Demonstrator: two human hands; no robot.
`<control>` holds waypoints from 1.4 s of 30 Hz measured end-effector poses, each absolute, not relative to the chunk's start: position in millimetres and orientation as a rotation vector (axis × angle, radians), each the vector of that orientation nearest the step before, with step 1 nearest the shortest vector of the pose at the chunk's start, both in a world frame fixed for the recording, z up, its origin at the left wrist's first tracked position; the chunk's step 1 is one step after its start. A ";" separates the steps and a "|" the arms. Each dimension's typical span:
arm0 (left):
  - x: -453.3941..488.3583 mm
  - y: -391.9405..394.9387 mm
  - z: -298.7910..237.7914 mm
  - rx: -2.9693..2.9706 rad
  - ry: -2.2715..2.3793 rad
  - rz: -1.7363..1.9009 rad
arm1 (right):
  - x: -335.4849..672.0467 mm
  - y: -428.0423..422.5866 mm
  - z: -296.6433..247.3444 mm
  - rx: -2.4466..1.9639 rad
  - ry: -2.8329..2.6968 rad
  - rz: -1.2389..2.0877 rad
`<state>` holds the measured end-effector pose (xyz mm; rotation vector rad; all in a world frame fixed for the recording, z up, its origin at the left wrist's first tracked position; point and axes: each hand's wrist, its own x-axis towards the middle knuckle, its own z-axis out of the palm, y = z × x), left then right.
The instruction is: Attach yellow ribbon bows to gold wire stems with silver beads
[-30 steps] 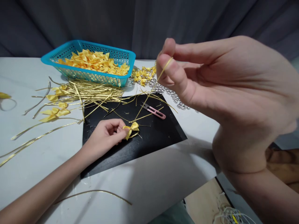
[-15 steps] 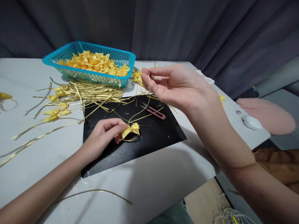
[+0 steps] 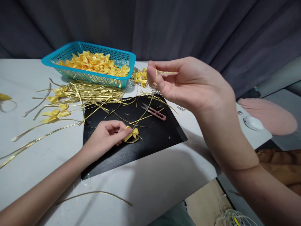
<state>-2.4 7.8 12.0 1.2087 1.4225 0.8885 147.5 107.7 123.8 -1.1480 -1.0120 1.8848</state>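
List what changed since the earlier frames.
The right hand moved away from the camera and lower, then rose slightly, still pinching the gold cord, which slackened, then straightened somewhat. The left hand still pinches the yellow bow; pink snips and blue basket stayed put.

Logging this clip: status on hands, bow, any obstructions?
Left hand pinching yellow bow. Right hand raised, pinching thin cord running to bow. Pink snips nearby on mat.

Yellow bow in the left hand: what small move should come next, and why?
Probably a gentle pull on the gold cord with the right hand: the cord curves slightly, suggesting slack, while the left hand pinches the yellow bow above the black mat, which should help steady it.
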 end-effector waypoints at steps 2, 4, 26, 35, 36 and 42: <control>-1.7 8.4 12.0 1.223 1.434 0.874 | 149.4 102.8 129.0 -1.141 -0.970 1.879; -1.3 9.2 12.3 1.237 1.447 0.867 | 152.0 97.5 134.1 -1.139 -1.004 1.849; -14.3 6.7 3.9 1.046 1.049 1.006 | 129.2 174.1 33.8 -1.280 -1.537 1.417; -16.5 6.6 4.5 1.052 1.071 0.903 | 136.3 177.0 30.5 -1.310 -1.618 1.538; -16.9 6.3 4.8 1.048 1.062 0.903 | 136.7 178.5 29.9 -1.328 -1.654 1.503; -18.6 6.0 5.4 1.013 1.020 0.917 | 147.2 173.6 40.0 -1.424 -2.217 0.897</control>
